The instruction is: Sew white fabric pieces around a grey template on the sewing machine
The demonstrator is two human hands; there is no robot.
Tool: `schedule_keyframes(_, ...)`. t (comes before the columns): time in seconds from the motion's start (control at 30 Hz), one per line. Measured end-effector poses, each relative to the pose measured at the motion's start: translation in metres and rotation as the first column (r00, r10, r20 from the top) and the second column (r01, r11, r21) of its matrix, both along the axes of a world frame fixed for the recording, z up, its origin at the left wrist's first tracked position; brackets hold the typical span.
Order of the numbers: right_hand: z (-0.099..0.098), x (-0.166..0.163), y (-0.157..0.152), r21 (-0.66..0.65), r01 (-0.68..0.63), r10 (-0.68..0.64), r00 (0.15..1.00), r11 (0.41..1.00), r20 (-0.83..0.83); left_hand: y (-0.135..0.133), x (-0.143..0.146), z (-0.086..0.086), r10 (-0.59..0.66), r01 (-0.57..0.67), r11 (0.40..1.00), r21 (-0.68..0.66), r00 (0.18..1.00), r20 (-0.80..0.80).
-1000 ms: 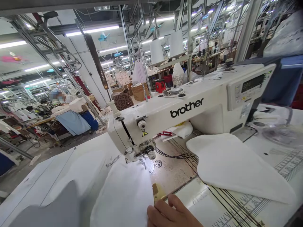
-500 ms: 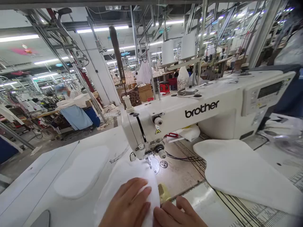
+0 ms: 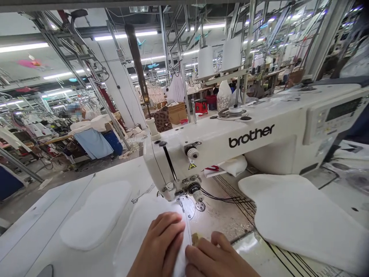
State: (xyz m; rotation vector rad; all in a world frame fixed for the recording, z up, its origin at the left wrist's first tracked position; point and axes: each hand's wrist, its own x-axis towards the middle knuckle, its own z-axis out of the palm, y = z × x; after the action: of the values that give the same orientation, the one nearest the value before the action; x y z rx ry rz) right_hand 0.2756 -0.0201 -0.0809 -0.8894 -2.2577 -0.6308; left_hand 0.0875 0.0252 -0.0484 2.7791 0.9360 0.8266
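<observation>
Left hand [image 3: 160,244] lies palm-down, fingers together, on the soft white rounded fabric panel [image 3: 137,225]; right hand [image 3: 216,256] curls at its edge, whether pinching I cannot tell

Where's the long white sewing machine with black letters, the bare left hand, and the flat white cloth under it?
White sewing machine [image 3: 215,140], head view: front of its long arm.
Left hand [image 3: 161,242], head view: back of it.
White cloth [image 3: 138,221], head view: uncovered left part.
</observation>
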Motion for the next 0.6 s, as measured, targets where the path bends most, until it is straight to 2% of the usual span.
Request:
schedule_keyframes(0.17, 0.009, -0.001, 0.014, 0.027, -0.022, 0.024, 0.997, 0.999, -0.077, 0.008, 0.005, -0.001, 0.070, -0.071, 0.997, 0.019, 0.997, 0.020)
schedule_keyframes(0.37, 0.016, 0.003, 0.028, -0.086, -0.062, 0.059, 0.997, 0.994, -0.039, 0.020, 0.006, -0.013, 0.157, -0.160, 0.986, 0.051, 0.986, 0.060)
schedule_keyframes(0.47, 0.013, 0.006, 0.030, -0.091, -0.066, 0.061, 0.997, 0.994, -0.056, 0.023, 0.002, -0.013, 0.134, -0.134, 0.991, 0.006, 0.990, 0.039)
schedule_keyframes(0.6, 0.007, 0.008, 0.030, -0.052, -0.075, 0.069, 0.993, 0.996, -0.095, 0.020, -0.005, 0.004, 0.020, -0.023, 0.997, -0.072, 0.999, -0.039)
